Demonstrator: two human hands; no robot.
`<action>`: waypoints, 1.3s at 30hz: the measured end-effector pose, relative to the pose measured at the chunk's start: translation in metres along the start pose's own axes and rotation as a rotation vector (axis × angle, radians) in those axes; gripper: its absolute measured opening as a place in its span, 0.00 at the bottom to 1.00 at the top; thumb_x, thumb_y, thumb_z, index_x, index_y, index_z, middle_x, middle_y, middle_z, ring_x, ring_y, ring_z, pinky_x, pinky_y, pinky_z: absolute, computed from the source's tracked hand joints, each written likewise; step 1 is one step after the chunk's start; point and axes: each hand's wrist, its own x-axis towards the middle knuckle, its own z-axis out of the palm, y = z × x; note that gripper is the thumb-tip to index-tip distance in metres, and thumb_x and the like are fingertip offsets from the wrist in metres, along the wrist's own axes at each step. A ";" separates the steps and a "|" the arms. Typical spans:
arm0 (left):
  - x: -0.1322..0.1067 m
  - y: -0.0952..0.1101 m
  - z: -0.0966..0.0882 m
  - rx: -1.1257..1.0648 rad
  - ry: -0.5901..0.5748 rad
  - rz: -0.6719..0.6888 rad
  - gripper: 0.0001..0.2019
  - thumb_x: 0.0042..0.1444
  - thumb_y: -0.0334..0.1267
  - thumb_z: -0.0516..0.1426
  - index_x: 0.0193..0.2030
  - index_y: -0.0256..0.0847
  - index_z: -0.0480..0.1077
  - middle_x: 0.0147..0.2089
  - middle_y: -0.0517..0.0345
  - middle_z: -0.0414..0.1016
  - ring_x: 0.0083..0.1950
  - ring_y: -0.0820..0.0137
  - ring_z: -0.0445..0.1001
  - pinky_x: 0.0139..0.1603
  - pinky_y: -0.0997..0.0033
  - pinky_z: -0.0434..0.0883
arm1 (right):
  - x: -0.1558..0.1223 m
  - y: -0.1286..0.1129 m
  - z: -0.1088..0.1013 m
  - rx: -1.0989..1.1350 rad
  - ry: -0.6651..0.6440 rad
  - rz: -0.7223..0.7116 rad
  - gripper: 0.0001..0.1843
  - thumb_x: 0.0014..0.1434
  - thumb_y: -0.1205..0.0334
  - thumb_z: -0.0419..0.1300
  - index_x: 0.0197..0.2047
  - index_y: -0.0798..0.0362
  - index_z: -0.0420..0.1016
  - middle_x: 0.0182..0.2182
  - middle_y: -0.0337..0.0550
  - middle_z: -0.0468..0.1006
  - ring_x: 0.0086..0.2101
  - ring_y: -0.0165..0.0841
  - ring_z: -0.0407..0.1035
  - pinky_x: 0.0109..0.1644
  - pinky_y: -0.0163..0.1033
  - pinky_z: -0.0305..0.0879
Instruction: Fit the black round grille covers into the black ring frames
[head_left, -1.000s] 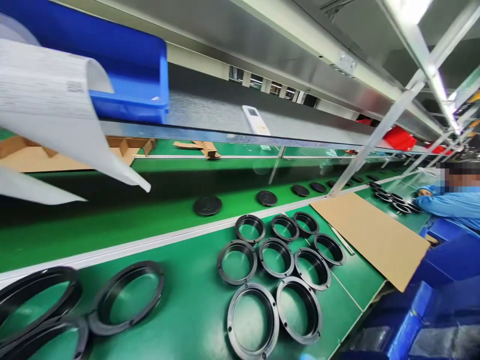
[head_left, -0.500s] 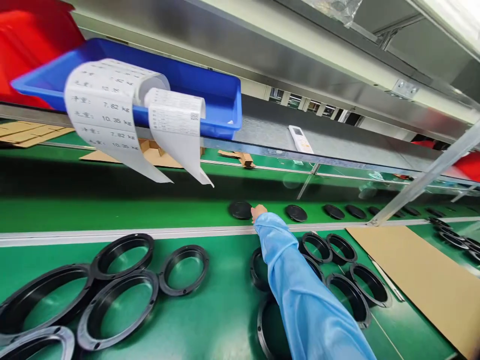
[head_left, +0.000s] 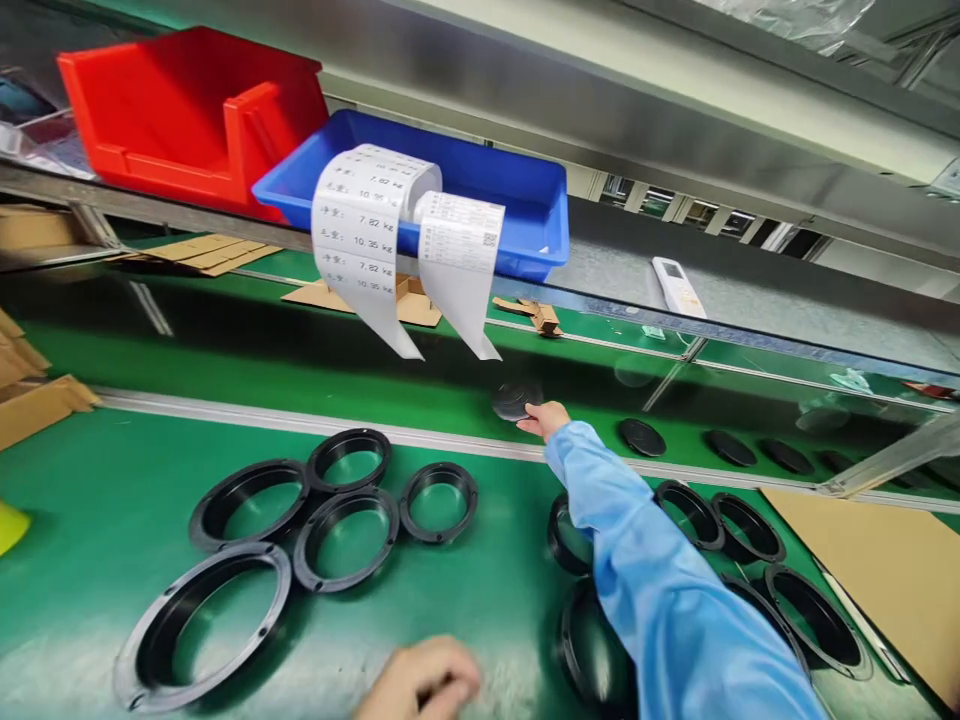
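My right hand, in a light blue sleeve, reaches across the green table to the conveyor belt and grips a round black disc, which looks lifted off the belt. My left hand is low at the bottom edge, blurred, with its fingers curled above the table; whether it holds anything is unclear. Several black plastic rings lie on the table to the left. Under and beside my right arm lie more rings.
More black discs ride the belt to the right. A shelf above holds a red bin, a blue tray with hanging printed label strips, and a white remote. A cardboard sheet lies at right.
The view has swung left. My right hand came in, reached the disc on the belt and now grips it. My left hand has appeared at the bottom edge.
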 end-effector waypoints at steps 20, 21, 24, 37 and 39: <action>0.024 0.050 -0.006 -1.229 0.021 -0.124 0.31 0.70 0.56 0.48 0.74 0.45 0.52 0.62 0.44 0.70 0.61 0.50 0.71 0.66 0.43 0.63 | -0.280 0.106 0.011 -0.256 -0.333 -0.196 0.33 0.68 0.33 0.51 0.38 0.58 0.76 0.33 0.53 0.76 0.32 0.38 0.73 0.35 0.43 0.72; 0.021 0.052 -0.006 -1.207 0.040 -0.144 0.30 0.70 0.55 0.47 0.73 0.43 0.53 0.61 0.43 0.71 0.60 0.51 0.72 0.66 0.45 0.64 | -0.278 0.104 0.009 -0.371 -0.213 -0.411 0.27 0.71 0.39 0.51 0.44 0.54 0.78 0.40 0.52 0.76 0.40 0.40 0.72 0.44 0.47 0.71; 0.012 0.057 -0.002 -1.153 0.039 -0.236 0.30 0.70 0.54 0.47 0.72 0.40 0.57 0.58 0.42 0.74 0.58 0.53 0.73 0.65 0.48 0.66 | -0.270 0.099 0.009 -0.577 -0.014 -0.807 0.18 0.74 0.49 0.49 0.55 0.39 0.77 0.59 0.46 0.64 0.60 0.44 0.56 0.64 0.58 0.55; -0.004 0.048 -0.002 -0.974 -0.008 -0.428 0.32 0.69 0.61 0.43 0.72 0.46 0.58 0.58 0.42 0.73 0.55 0.50 0.75 0.60 0.43 0.68 | -0.245 0.116 0.026 -0.522 -0.260 -0.758 0.31 0.75 0.44 0.39 0.46 0.46 0.81 0.62 0.44 0.60 0.64 0.45 0.43 0.70 0.58 0.45; -0.003 0.047 -0.001 -0.967 -0.002 -0.419 0.33 0.69 0.62 0.42 0.72 0.45 0.57 0.58 0.41 0.73 0.55 0.49 0.75 0.60 0.43 0.67 | -0.247 0.114 0.026 -0.504 -0.256 -0.759 0.31 0.75 0.44 0.38 0.45 0.47 0.80 0.62 0.44 0.61 0.64 0.43 0.45 0.70 0.56 0.45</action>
